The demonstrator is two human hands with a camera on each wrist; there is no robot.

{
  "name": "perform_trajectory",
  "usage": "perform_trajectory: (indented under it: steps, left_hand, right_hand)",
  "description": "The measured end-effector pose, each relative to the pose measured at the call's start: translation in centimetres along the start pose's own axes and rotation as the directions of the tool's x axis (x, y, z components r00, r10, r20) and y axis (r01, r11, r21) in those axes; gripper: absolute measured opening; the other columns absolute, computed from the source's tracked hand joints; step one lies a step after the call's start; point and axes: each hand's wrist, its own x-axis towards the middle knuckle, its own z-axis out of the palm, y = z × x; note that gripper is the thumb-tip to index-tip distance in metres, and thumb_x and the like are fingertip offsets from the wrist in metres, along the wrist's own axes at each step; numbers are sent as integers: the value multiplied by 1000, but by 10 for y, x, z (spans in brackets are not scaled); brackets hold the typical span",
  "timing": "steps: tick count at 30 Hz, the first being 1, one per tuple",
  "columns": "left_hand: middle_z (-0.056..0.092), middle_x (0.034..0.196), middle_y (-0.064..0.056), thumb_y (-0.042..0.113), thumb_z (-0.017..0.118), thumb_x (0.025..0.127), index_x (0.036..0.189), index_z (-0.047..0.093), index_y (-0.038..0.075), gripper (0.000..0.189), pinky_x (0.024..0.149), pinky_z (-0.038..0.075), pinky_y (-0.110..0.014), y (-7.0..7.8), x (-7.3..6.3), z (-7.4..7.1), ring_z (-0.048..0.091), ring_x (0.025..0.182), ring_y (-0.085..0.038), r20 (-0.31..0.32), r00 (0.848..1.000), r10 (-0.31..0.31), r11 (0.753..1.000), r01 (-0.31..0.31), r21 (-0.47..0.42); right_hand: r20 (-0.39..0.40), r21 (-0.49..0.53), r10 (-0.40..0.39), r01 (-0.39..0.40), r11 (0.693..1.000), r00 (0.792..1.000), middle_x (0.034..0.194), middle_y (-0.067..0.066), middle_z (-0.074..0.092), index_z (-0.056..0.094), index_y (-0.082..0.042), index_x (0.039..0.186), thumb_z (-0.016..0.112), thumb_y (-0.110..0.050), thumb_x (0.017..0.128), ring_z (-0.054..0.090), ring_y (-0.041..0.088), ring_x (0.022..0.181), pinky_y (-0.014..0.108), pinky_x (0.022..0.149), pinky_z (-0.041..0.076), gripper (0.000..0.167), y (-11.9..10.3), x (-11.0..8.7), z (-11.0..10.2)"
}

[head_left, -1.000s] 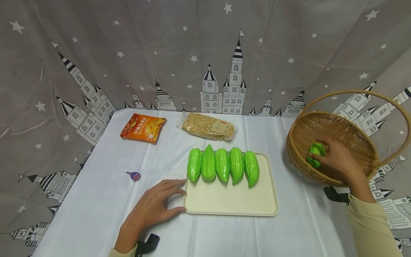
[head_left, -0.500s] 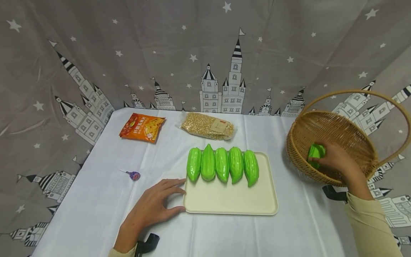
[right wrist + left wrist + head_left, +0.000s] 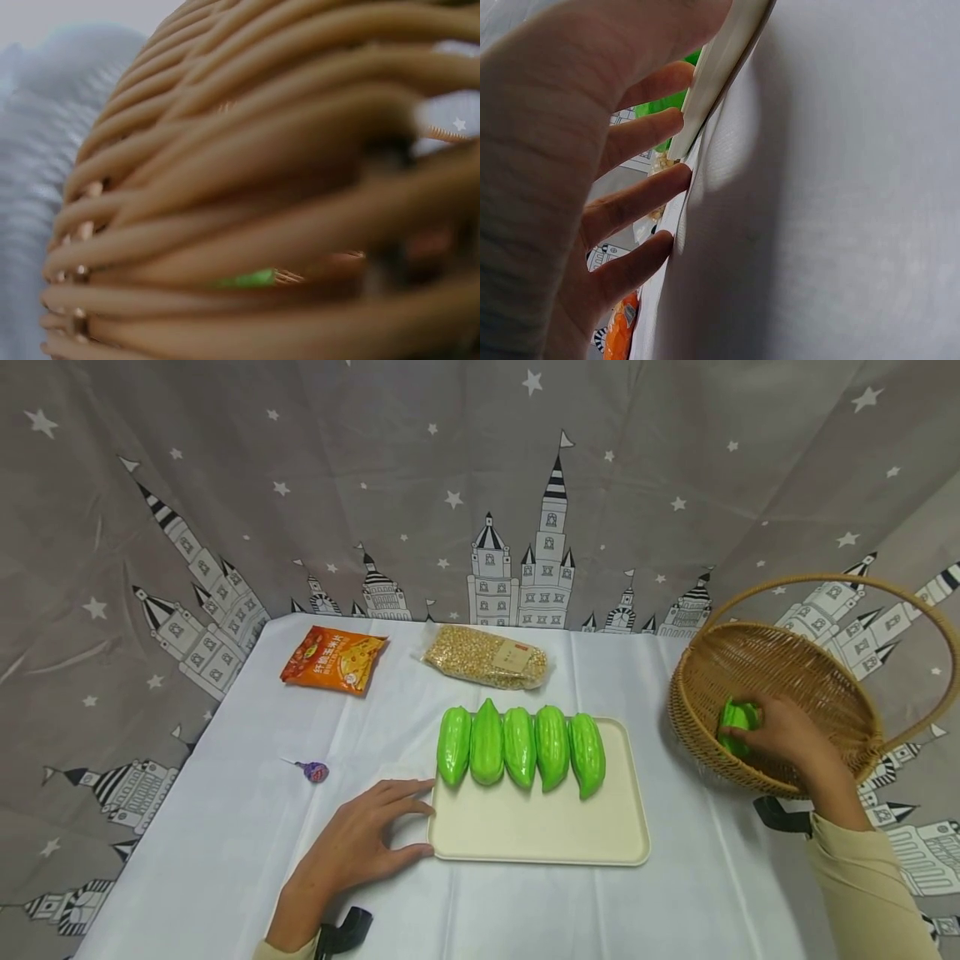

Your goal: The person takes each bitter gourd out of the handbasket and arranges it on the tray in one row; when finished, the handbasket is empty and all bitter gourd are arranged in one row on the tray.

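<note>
My left hand (image 3: 367,839) rests on the table with its fingers spread, fingertips and thumb right at the left edge of the cream tray (image 3: 540,835). In the left wrist view the fingers (image 3: 641,139) lie nearly straight beside the tray's rim (image 3: 720,75). Several glossy green bitter melons (image 3: 521,747) stand in a row along the tray's back half. On the right, my right hand (image 3: 787,731) reaches into the wicker basket (image 3: 693,735) and grips another bitter melon (image 3: 737,718), its lower part hidden. Basket weave fills most of the right wrist view; a sliver of green bitter melon (image 3: 251,279) shows through.
An orange snack bag (image 3: 333,660) lies at the back left, with a clear bag of corn kernels (image 3: 480,656) right of it. A purple-wrapped lollipop (image 3: 315,771) lies left of the tray. The basket's tall handle (image 3: 832,578) arches over its opening.
My right hand has settled closer round the bitter melon in the basket, covering more of it. The left hand, the tray and the melons on it have stayed in place.
</note>
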Motion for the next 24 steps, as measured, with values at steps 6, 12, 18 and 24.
perform_trajectory:
  steps: [6,12,18,24]
  left_hand:
    - [67,147,7,51,94,80,116,79,28,44,103,59,-43,-1,0,1,65,132,-18,-23,999,23,1000,-23,-2]
    - [67,147,7,51,93,81,116,79,29,43,104,58,-44,-1,0,1,64,133,-18,-13,1000,10,1000,-10,-3]
    - [66,148,8,51,92,82,116,79,30,42,103,59,-44,0,0,1,65,132,-18,-4,1000,-5,1000,5,4]
    - [66,148,8,52,93,82,116,79,31,42,103,59,-44,1,0,0,64,133,-18,4,1000,-14,1000,14,-1]
  right_hand:
    - [-118,23,-77,80,997,990,106,38,63,58,15,133,84,-16,90,60,46,90,41,69,46,60,-3,-1,0]
    - [-202,53,-102,115,992,974,121,46,59,54,15,139,84,-14,92,58,59,106,66,82,51,62,-11,-5,-4]
    - [-256,103,-89,119,987,962,136,46,52,53,13,145,83,-17,95,48,64,124,81,96,40,65,-27,-15,-15]
    - [-318,131,-89,137,982,944,138,40,54,53,9,148,83,-16,94,50,59,124,76,94,42,67,-45,-29,-23]
